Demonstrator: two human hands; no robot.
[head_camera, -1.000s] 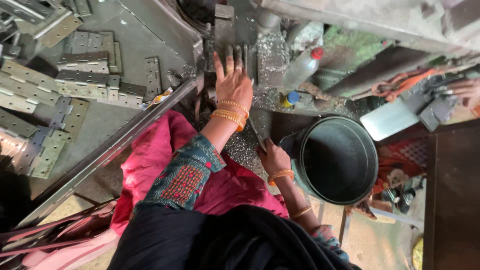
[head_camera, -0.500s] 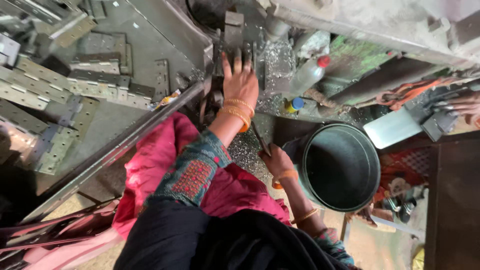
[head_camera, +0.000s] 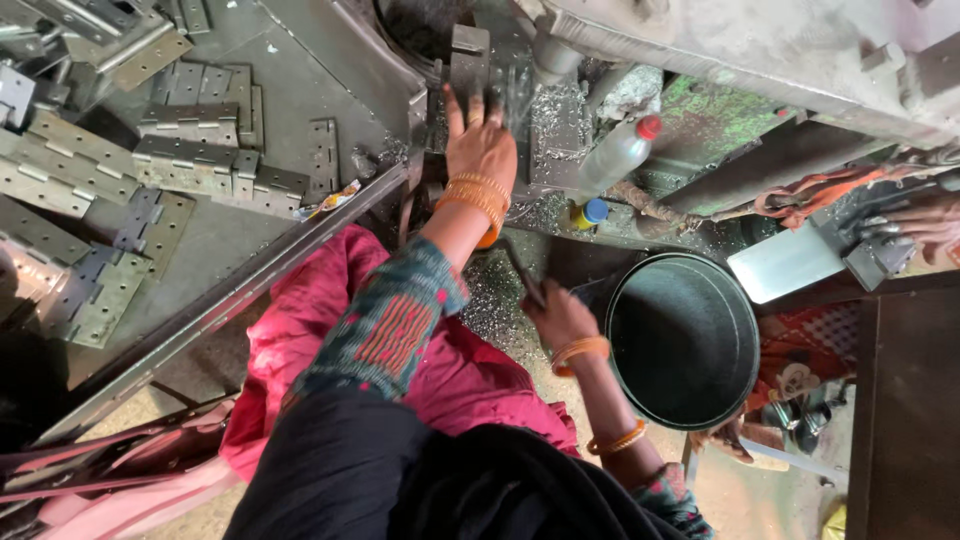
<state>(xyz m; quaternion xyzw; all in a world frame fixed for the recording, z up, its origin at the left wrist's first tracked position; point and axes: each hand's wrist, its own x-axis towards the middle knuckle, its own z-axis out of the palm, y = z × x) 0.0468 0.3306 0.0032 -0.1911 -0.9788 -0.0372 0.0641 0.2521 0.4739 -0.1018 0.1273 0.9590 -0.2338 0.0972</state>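
My left hand (head_camera: 482, 150) lies flat with its fingers spread on the dark metal bed of a machine (head_camera: 470, 60), fingertips against an upright metal block. Orange bangles ring that wrist. My right hand (head_camera: 560, 315) sits lower, next to my pink-clad lap (head_camera: 300, 330). It is closed around a thin dark lever (head_camera: 520, 268) that slants up toward the machine. Silvery metal shavings (head_camera: 545, 120) cover the bed around my left hand.
Stacks of grey metal hinges (head_camera: 190, 160) cover the worktable at the left. A clear bottle with a red cap (head_camera: 620, 155) and a small yellow bottle with a blue cap (head_camera: 588, 213) stand near the machine. A black round tub (head_camera: 685, 340) sits right of my right hand. Another person's hand (head_camera: 920, 225) shows at the right edge.
Both hands keep their places, the left flat on the machine bed and the right on the lever. Only the view has drifted a little.
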